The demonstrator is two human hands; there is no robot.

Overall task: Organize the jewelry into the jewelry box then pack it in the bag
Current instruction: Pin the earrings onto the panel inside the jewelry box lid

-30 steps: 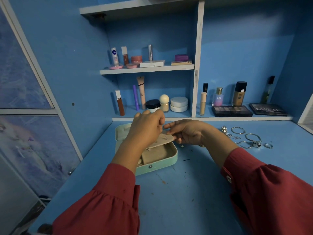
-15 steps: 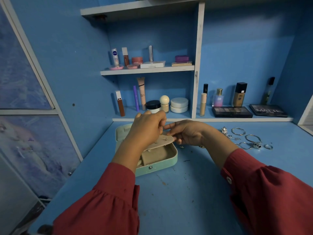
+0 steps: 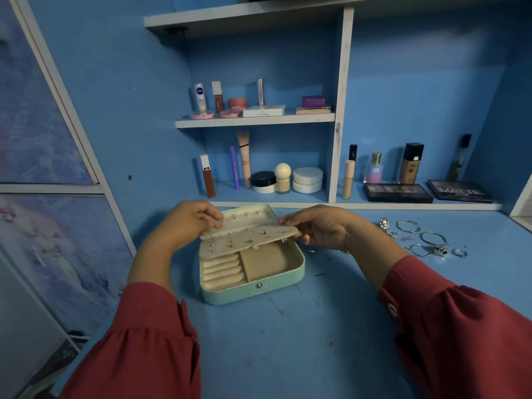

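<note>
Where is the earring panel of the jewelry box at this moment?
In the head view, the earring panel sits mid-frame, lifted over the open jewelry box, pinched by the left hand and right hand at its ends.

Left fingertips (image 3: 214, 224): tucked behind the earring flap (image 3: 247, 239) of the jewelry box (image 3: 253, 289)
Right hand (image 3: 322, 228): fingertips partly masked by the same flap's end
Studs on the flap: too small for shape to be told
Silver jewelry (image 3: 426, 240) right of the box: blurred, pieces not separable
Sleeves (image 3: 138, 355): cut off at the bottom edge
</note>
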